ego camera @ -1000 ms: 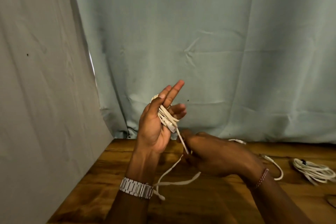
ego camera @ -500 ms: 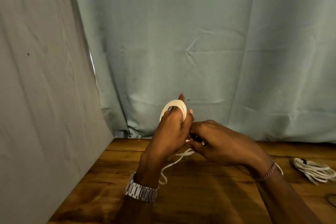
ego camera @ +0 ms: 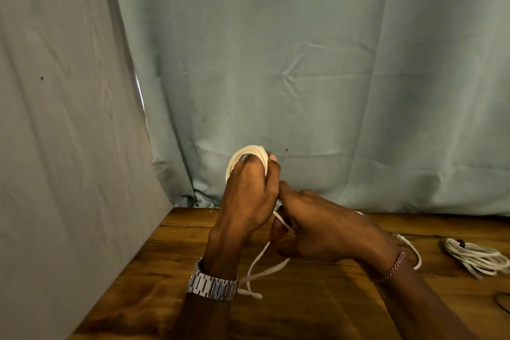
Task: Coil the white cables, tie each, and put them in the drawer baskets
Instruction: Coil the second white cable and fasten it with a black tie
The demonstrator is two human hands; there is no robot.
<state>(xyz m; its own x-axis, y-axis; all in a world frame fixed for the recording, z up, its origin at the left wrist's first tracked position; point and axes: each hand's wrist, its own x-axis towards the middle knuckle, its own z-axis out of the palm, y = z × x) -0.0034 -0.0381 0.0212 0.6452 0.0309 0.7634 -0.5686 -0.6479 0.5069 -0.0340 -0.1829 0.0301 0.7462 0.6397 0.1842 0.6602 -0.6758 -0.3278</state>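
Observation:
A white cable (ego camera: pixel 252 152) is looped in several turns around the fingers of my left hand (ego camera: pixel 248 196), which is held up above the wooden table (ego camera: pixel 171 270) with its back toward me. My right hand (ego camera: pixel 328 226) sits just to the right of it and pinches the cable's loose strand below the coil. The free end (ego camera: pixel 252 294) trails down onto the table near my left wrist. Another stretch of the cable (ego camera: pixel 412 250) curves past my right wrist. A second white cable coil (ego camera: pixel 474 257) lies on the table at the right.
Grey-green cloth (ego camera: pixel 303 63) hangs behind the table and along the left side. A thin dark loop (ego camera: pixel 502 303) lies at the table's right edge. No drawer or basket is in view.
My left hand turned from palm-facing with straight fingers to back-facing, curled round the coil. My right hand rose from the table to meet it and pulled the loose strand in.

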